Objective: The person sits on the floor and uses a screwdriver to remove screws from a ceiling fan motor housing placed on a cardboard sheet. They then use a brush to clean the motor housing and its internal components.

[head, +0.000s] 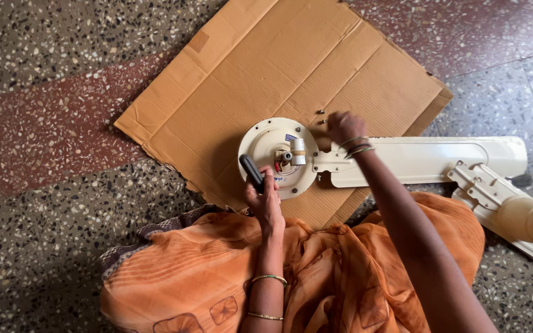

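Black handle gripped in left hand, right hand seemingly closed near screws

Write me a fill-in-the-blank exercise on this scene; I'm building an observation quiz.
1. The round cream fan motor lies on a flat sheet of ____.
2. The left hand holds a tool by its ____ handle.
3. The right hand is above the root of a long cream fan ____.
4. Small loose ____ lie beside the right hand.

Missing words: cardboard; black; blade; screws
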